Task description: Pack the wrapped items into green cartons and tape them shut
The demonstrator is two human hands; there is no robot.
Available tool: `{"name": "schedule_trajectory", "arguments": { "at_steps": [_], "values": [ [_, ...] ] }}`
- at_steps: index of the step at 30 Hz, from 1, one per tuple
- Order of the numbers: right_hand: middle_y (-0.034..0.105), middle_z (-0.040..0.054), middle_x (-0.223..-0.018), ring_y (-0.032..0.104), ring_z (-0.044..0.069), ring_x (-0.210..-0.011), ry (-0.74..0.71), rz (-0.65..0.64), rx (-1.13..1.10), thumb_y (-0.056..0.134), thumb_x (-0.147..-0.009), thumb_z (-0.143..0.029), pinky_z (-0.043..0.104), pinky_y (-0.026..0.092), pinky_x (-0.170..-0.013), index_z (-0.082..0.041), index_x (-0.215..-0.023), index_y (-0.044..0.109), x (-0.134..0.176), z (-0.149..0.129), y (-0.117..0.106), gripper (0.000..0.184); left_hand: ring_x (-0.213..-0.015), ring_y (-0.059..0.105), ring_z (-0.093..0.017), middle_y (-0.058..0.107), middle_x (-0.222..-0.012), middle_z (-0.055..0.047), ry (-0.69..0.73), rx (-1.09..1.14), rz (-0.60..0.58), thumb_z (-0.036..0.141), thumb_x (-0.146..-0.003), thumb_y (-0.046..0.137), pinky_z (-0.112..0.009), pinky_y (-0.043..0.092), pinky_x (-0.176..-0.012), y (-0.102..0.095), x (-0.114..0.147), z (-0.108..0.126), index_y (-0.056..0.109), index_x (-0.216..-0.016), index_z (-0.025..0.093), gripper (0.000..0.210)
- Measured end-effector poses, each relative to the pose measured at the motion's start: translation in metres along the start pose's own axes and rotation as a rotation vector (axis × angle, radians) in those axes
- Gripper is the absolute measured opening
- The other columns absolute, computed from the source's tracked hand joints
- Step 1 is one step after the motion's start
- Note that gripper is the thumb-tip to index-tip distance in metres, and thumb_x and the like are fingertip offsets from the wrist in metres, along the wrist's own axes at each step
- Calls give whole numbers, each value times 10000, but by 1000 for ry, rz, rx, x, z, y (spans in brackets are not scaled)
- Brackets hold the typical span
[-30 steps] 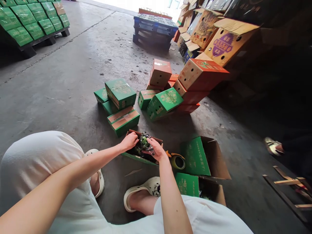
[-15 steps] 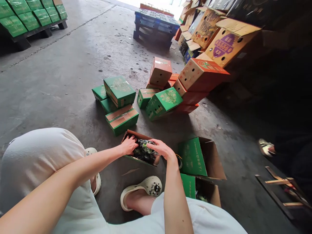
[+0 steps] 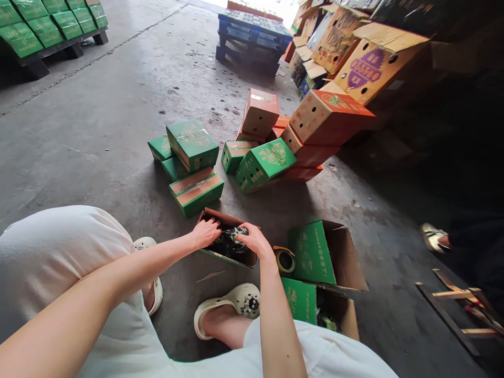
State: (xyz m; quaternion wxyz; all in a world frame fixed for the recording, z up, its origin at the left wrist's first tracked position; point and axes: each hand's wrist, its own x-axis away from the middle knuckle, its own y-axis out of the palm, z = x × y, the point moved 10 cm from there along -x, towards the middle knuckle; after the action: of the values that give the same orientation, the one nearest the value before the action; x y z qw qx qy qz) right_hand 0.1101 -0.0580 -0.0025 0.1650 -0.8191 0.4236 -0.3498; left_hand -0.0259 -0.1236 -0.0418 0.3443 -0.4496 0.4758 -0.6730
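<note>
An opened cardboard box [image 3: 226, 258] stands on the floor between my feet, with dark plastic-wrapped bags inside. My left hand [image 3: 207, 233] reaches over its left end, palm down and fingers spread against the contents. At the right end, my right hand [image 3: 254, 240] grips a shiny dark plastic bag [image 3: 235, 236] with the thumb on top. A bit of green shows through the plastic. Part of the bag and the fingers of my right hand are hidden. A roll of tape [image 3: 285, 260] lies just right of my right wrist.
Two open green boxes [image 3: 309, 254] are at my right. Ahead stand closed green cartons [image 3: 192, 146] and stacked orange boxes [image 3: 331, 118]. A blue pallet [image 3: 252, 39] lies farther off. At far right are a person's shoe [image 3: 434, 238] and a wooden frame [image 3: 452, 310].
My right hand and the bag have moved down into the box and slightly left. The tape roll, mostly hidden before, now shows. My left hand has shifted a little left.
</note>
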Motion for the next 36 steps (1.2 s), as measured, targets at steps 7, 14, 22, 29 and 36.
{"name": "schedule_trajectory", "arguments": {
  "at_steps": [7, 14, 22, 29, 36],
  "values": [
    [715, 35, -1097, 631, 206, -1007, -315, -60, -350, 732, -822, -435, 296, 503, -892, -214, -1220, 678, 15, -43, -18, 459, -1194, 587, -325, 654, -1291, -182, -41, -19, 30, 408, -962, 668, -373, 527, -866, 4, -3, -7, 737, -1166, 170, 321],
    [741, 49, -1072, 642, 201, -957, -16, 60, 216, 617, -907, -338, 283, 467, -836, -223, -1115, 716, 7, -2, -9, 258, -1217, 602, -332, 667, -1284, -180, -14, -2, 40, 461, -912, 730, -351, 532, -843, 10, 1, -5, 775, -1056, 174, 324],
    [801, 111, -1029, 732, 278, -1006, 126, -177, 740, 818, -687, -157, 311, 525, -855, -224, -1013, 821, 18, -1, 17, 333, -1218, 617, -356, 672, -1282, -211, -39, 47, 70, 659, -913, 645, -377, 519, -907, 6, 2, -2, 748, -1161, 151, 575],
    [734, 280, -1215, 720, 355, -1151, 176, -123, 728, 649, -864, -63, 427, 552, -953, -87, -1203, 759, 21, 8, 63, 357, -1195, 637, -286, 648, -1362, -128, 21, 86, 145, 483, -919, 695, -331, 482, -963, -5, 10, 4, 508, -1509, 249, 661],
    [662, 161, -1418, 640, 300, -1290, 23, -116, 613, 640, -923, -213, 395, 486, -1052, -233, -1524, 528, 15, -15, 25, 612, -1305, 543, -340, 685, -1308, -116, 34, 82, 52, 375, -851, 764, -411, 470, -1011, 1, 6, 5, 538, -1489, 309, 679]
  ]
}}
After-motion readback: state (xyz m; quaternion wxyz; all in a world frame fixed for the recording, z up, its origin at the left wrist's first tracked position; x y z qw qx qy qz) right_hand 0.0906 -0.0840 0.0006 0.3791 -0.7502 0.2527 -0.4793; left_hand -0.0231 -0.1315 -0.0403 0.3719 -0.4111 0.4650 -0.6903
